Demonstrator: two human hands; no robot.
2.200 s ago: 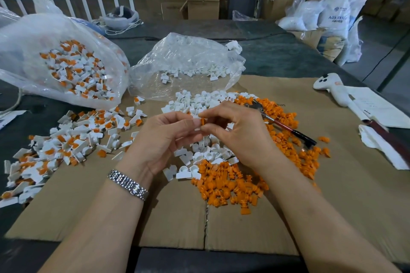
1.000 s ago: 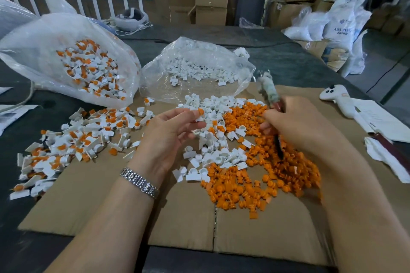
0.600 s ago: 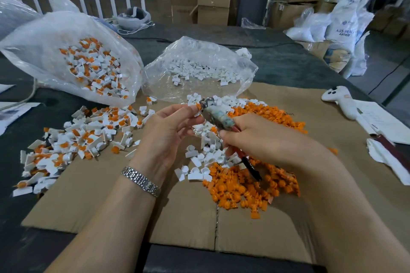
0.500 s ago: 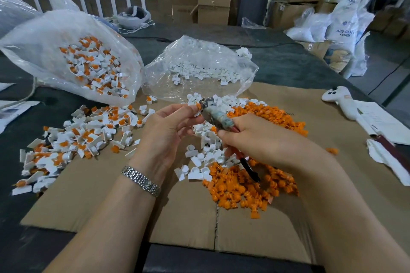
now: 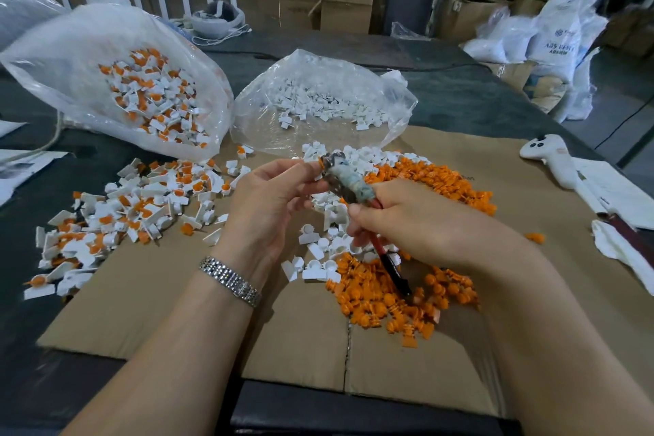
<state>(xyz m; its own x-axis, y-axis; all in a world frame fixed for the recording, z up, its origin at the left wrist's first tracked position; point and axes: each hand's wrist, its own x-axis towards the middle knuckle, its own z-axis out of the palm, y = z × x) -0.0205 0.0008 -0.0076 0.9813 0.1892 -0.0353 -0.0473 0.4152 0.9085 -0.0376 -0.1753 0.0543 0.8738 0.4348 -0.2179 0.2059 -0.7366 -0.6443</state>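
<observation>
Head view, A: Your left hand [image 5: 269,202] pinches the small orange-and-white piece [image 5: 320,163] between thumb and fingertips. You hold it raised above the white pile [image 5: 368,156], toward the far side of the cardboard sheet [image 5: 297,340].

B: Your right hand [image 5: 417,223] is wrapped round the tool [image 5: 348,184], fingers curled on the shaft just below its taped head. The piece lies up and to the left of your right knuckles, so that hand reaches it only through the tool.

A: Mind the axis. The tool runs on a slant, with its head far-left and its red-and-black handle near-right, tail over the orange pile [image 5: 385,297]. The head meets the piece at your left fingertips. The head is blurred, so I cannot tell whether it presses the piece or merely touches it.

B: To my eye, the coming push has to travel along that slant, toward your left fingertips and not across them. Hold the piece square to the head, or its orange part may skew in the white seat.

A: The heap of joined pieces [image 5: 116,209] lies to your left, well apart from the tool. Your left hand is the nearer one for dropping the piece there once it is seated.
</observation>
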